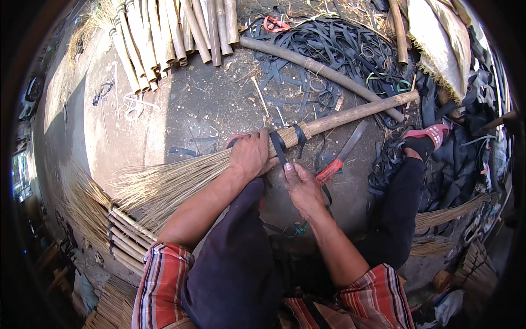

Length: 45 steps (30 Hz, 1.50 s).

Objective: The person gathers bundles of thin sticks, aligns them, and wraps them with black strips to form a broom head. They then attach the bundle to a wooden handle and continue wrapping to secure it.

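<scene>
A stick broom (186, 172) lies slantwise before me, its bristles spread to the left and its wooden handle (364, 112) pointing up to the right. My left hand (249, 156) is closed around the bristle bundle, near where it meets the handle. Black rubber strip (278, 147) wraps the bundle beside that hand, and another black band (301, 135) circles it nearer the handle. My right hand (301, 186) pinches the strip's end between thumb and fingers, just below the broom. To its right lies a knife (350, 143) with a red-wrapped grip.
Bundled brooms with bamboo handles (164, 33) lie at the far left, and more finished brooms (123, 236) at the near left. A heap of black rubber strips (339, 49) covers the far ground. A loose pole (323, 71) crosses under the broom handle's end. My sandalled foot (424, 140) rests at right.
</scene>
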Each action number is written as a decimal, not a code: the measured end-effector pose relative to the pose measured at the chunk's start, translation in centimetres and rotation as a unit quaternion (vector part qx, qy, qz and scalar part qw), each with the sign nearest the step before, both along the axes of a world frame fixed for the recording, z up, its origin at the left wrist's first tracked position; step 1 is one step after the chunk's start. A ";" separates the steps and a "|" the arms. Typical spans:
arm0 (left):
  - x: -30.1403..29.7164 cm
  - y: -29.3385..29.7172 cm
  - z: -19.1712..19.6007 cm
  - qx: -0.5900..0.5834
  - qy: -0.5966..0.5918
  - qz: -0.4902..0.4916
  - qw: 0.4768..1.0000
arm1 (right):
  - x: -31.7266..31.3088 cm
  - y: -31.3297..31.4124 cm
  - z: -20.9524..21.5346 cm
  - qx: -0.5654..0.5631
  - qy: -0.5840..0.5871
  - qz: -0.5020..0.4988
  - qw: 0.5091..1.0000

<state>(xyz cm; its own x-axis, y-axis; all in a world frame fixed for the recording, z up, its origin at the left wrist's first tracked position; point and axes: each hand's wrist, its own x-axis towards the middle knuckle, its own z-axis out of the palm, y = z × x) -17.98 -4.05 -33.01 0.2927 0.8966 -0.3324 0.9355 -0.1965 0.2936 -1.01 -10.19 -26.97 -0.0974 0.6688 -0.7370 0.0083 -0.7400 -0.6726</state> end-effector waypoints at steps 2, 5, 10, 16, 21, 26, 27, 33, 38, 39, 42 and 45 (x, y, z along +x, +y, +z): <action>0.0 0.6 -0.2 -0.023 0.017 -0.001 1.000 | 0.0 -0.6 0.7 0.010 -0.008 0.009 1.000; 0.0 1.4 -0.3 -0.063 0.038 -0.002 0.997 | 0.6 -2.0 2.4 0.033 -0.015 0.029 0.999; 0.3 1.8 0.1 -0.093 0.042 0.010 0.995 | 2.1 -3.9 5.1 0.058 -0.057 0.062 0.995; 0.0 2.4 0.5 -0.112 0.032 0.009 0.993 | 2.9 -5.5 7.1 0.097 -0.090 0.052 0.990; 0.4 2.2 0.4 -0.145 0.039 0.023 0.988 | 3.7 -6.6 7.9 0.132 -0.134 0.088 0.978; 0.0 3.5 0.9 -0.190 0.041 0.004 0.981 | 4.0 -8.2 9.7 0.130 -0.099 0.089 0.983; -0.5 4.2 0.9 -0.195 0.018 0.016 0.981 | 4.2 -9.4 11.0 0.149 -0.094 0.106 0.979; -2.4 7.7 -0.9 -0.203 -0.028 0.005 0.979 | 9.2 -12.2 12.1 0.054 -0.193 0.008 0.980; -1.6 6.2 -0.3 -0.186 0.014 0.008 0.982 | 10.9 -10.4 8.6 0.106 -0.242 0.122 0.957; -1.5 6.0 0.0 -0.176 0.031 0.015 0.984 | 10.6 -9.7 7.8 0.135 -0.250 0.163 0.945; -1.1 5.9 0.7 -0.183 0.050 0.022 0.982 | 9.8 -7.2 5.3 0.121 -0.198 0.401 0.886; -0.9 5.9 0.8 -0.200 0.057 0.034 0.978 | 7.2 -4.3 1.0 0.190 -0.308 0.402 0.841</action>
